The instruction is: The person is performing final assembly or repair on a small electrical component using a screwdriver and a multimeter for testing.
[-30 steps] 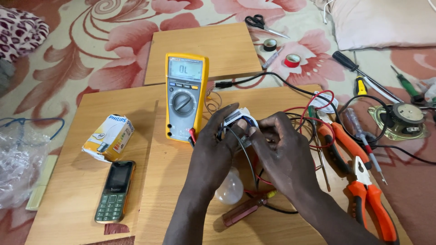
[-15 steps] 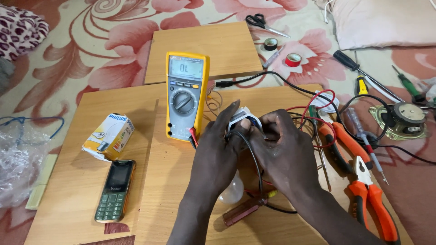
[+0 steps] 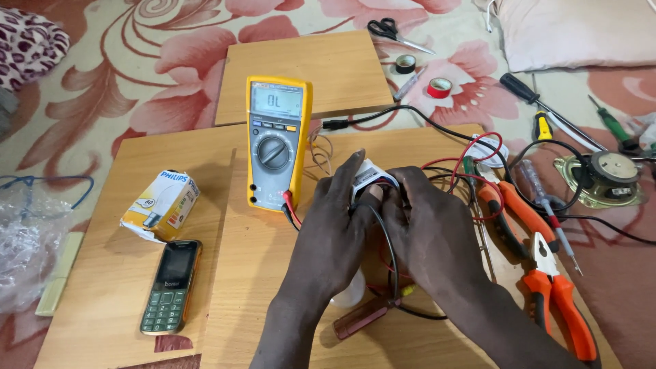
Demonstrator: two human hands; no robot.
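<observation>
My left hand (image 3: 332,227) and my right hand (image 3: 432,231) close together around a small white plastic part (image 3: 369,176) over a wooden board (image 3: 253,266). A black wire (image 3: 389,253) runs down between the two hands. A yellow and grey multimeter (image 3: 276,141) lies just left of the hands, its red and black leads plugged in near my left thumb. A pale bulb (image 3: 350,295) peeks out under my left wrist, mostly hidden. What the fingertips touch on the white part is hidden.
A bulb box (image 3: 161,203) and a green keypad phone (image 3: 171,285) lie at the left. Orange pliers (image 3: 560,301), screwdrivers (image 3: 547,205), a small speaker (image 3: 607,175) and tangled red and black wires (image 3: 471,171) crowd the right. Scissors (image 3: 391,31) and tape rolls (image 3: 439,87) lie beyond.
Both hands have closed in tighter around the white part, covering more of it. Everything else on the boards is where it was.
</observation>
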